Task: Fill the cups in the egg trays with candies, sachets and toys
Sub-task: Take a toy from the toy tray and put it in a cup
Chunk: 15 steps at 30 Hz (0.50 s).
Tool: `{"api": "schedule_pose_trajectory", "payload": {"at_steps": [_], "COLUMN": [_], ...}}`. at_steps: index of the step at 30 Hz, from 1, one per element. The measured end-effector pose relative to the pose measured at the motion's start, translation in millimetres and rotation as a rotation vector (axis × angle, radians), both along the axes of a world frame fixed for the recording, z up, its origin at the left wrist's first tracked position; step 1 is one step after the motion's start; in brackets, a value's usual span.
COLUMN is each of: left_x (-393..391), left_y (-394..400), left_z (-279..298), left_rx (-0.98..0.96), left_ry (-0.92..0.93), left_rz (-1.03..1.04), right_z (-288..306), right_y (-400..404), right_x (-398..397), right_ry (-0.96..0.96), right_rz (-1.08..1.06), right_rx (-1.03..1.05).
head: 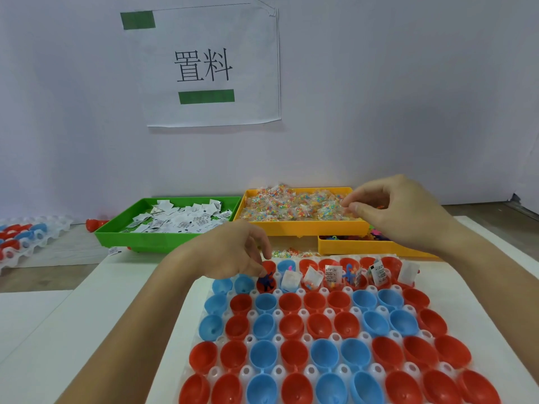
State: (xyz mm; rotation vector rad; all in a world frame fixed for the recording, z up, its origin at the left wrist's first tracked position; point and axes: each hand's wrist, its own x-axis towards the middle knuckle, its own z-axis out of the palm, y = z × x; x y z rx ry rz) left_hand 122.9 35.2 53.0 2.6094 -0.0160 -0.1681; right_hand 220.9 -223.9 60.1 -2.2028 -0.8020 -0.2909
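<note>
A clear egg tray (303, 312) holds several red and blue cups. Cups in its far row contain white sachets (333, 273), candies and small toys. My left hand (230, 253) hovers over the far left of that row, fingers loosely curled. Its thumb tip is beside a dark blue toy (267, 281) lying in a red cup. My right hand (399, 211) reaches over the yellow candy tray (300, 228). Its thumb and forefinger pinch a candy packet (345, 206) at the top of the heap.
A green tray (131, 238) of white sachets stands left of the candy tray. A lower yellow tray (364, 248) of toys sits under my right wrist. Loose candy packets (291, 253) lie behind the egg tray. Another filled egg tray (23, 237) lies far left.
</note>
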Motion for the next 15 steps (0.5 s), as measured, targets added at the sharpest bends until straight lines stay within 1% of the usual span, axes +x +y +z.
{"api": "schedule_pose_trajectory", "payload": {"at_steps": [3,5,7,9,11,15], "left_x": [1.1,3.1,5.5,7.4,8.5,11.1], "left_y": [1.3,0.8,-1.9,-5.6,-8.4,-9.3], "left_z": [0.8,-0.9,-4.6,-9.6,-14.8,-26.5], "left_rx": [0.013,0.023,0.022,0.055,0.105,0.178], "left_ry": [-0.102,-0.205,-0.312,-0.382,-0.375,-0.260], "left_rz": [0.036,0.078,0.133,0.165,0.150,0.157], "right_z": [-15.3,-25.9,-35.0,-40.3,-40.9,-39.2], "right_y": [1.2,2.9,5.1,6.7,7.2,6.3], "right_x": [8.0,9.6,9.0,7.7,7.7,9.2], "right_ry": [-0.008,0.005,0.039,0.100,0.132,0.131], "right_rz": [-0.089,-0.095,-0.087,-0.100,-0.110,-0.092], "right_rx": [-0.108,-0.174,-0.266,-0.369,-0.400,-0.362]}}
